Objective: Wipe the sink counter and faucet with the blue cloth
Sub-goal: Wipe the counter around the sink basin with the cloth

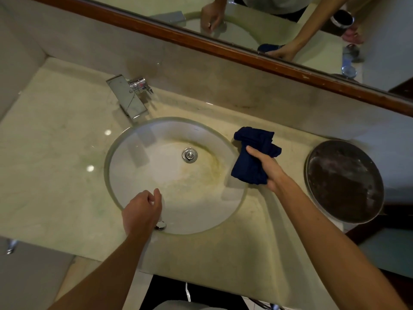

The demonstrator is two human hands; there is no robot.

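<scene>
1. Fingers of the right hand (267, 170) curl around the blue cloth (253, 156), thumb laid across its top, so the fabric sits bunched in the palm with a loose fold sticking out toward the wall.
2. That bunching reads as deliberate: a wad gives a thick pad to press with, and the free fold can reach into edges.
3. By my reading, the cloth sits on or just above the counter (257, 249) at the right rim of the sink (125, 139); actual contact cannot be told from this view.
4. Left hand (143, 210) hangs over the near rim of the basin, fingers loosely curled inward and holding nothing, close to a small chrome button (161, 225) set in the rim. It looks parked there for balance, not for work.
5. Faucet (128, 97) stands at the far left of the basin, well apart from the cloth, so it probably comes later.
6. A dark round pan (344, 182) rests on the counter's right end, near the cloth hand; it limits the sweep that way unless it is moved.
7. Yellowish staining shows inside the basin around the drain (189, 155).
8. Above the backsplash, a mirror (257, 23) in a wooden frame reflects both hands.
</scene>
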